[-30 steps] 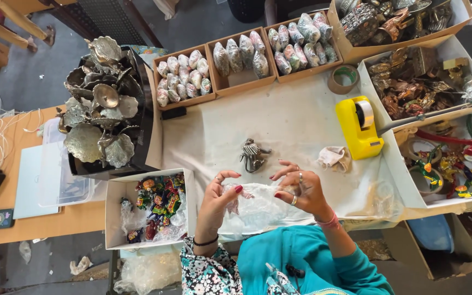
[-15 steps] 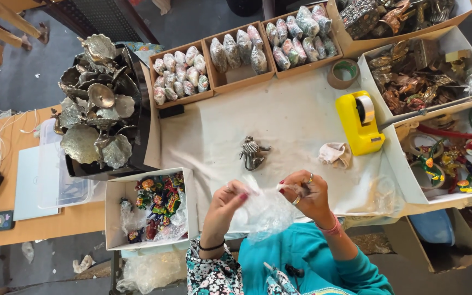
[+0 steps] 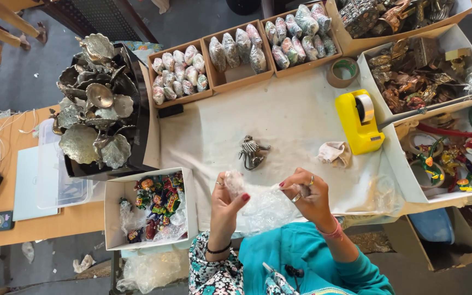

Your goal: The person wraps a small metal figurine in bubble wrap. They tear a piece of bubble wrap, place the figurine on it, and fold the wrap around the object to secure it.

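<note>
Wrap (image 3: 260,205): clear, crinkled, stretched between both hands at table's near edge.
Left hand (image 3: 226,198): upright, fingers pinching wrap's left end.
Right hand (image 3: 305,194): curled, pinching right end.
Figurine (image 3: 251,152): grey metal, just beyond hands.
Dispenser (image 3: 359,123): yellow, right.
Boxes (image 3: 236,57): brown, far edge, holding wrapped bundles.

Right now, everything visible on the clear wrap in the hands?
The clear wrap is a thin, see-through plastic sheet, crinkled and whitish where bunched, looking like bubble wrap. It is stretched between both hands over the table's near edge: the left hand pinches a bunched end upright, the right hand grips the other end. The middle sags in loose folds toward the teal sleeve. Whether anything sits inside it cannot be told.
</note>
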